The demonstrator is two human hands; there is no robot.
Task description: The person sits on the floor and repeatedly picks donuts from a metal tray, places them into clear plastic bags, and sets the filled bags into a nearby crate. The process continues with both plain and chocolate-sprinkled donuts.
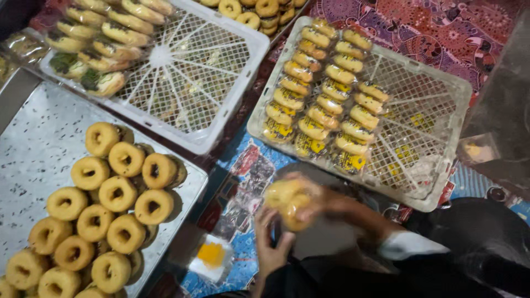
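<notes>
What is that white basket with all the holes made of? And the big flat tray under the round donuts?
The white basket looks like moulded plastic: matte white, with a thin lattice of ribs and rounded corners. The flat tray under the donuts looks like metal, probably aluminium or steel: dull silver-grey, with a thin raised edge. Its dark speckles could be wear or crumbs; I can't tell which.

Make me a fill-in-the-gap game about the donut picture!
1. The plain ring donuts sit on a speckled metal ____.
2. The wrapped donuts lie in rows inside a white plastic ____.
3. The right hand and left hand hold ____ donut between them.

Missing words: tray; crate; one
</notes>
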